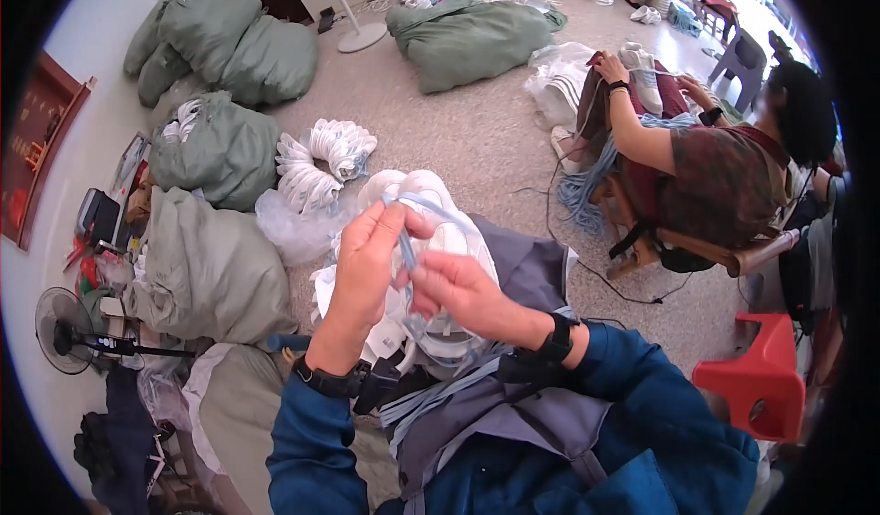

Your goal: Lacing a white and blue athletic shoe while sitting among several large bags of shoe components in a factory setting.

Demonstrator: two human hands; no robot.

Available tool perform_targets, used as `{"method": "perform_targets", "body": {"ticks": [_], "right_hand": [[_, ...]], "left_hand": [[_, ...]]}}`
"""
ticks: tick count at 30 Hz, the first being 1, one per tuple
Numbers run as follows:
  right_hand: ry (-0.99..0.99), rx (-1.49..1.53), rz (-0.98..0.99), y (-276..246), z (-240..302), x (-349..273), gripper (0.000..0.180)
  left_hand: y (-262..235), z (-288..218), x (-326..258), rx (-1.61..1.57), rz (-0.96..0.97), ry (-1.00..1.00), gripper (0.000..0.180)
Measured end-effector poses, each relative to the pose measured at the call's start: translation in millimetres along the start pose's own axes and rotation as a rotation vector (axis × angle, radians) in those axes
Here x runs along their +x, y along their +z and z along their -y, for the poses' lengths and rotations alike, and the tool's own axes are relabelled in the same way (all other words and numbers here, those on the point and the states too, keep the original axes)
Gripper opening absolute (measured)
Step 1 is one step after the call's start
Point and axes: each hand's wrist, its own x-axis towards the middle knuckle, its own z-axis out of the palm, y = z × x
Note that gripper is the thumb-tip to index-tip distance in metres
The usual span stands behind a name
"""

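Observation:
In front of me my left hand (365, 254) is closed, its thumb and fingers pinching a light blue shoelace (444, 209). Just to its right, my right hand (463, 288) has its fingers closed on a hanging part of the same lace. Beneath both hands lies a cluster of white shoes (423, 183), partly hidden by my fingers and wrists. A bundle of light blue laces (422, 409) rests across the grey apron (541, 423) on my lap.
Stuffed green sacks (218, 263) line the left side, with a black fan (64, 332) beside them. Nested white shoe parts (321, 162) lie ahead. At right, a seated co-worker (733, 180) handles a white shoe (642, 80). A red stool (756, 378) and a floor cable (632, 297) are nearby.

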Motion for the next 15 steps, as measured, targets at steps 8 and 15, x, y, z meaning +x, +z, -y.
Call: {"method": "perform_targets", "body": {"ticks": [8,15], "right_hand": [[0.106,-0.257,0.397,11.6,-32.1,-39.3,0.029],[0.083,-0.258,0.430,13.6,-38.3,-40.6,0.030]], "left_hand": [[-19.8,28.5,14.1,-0.243,-0.039,0.074,0.027],[-16.6,31.9,9.0,-0.231,-0.056,0.121,0.029]]}}
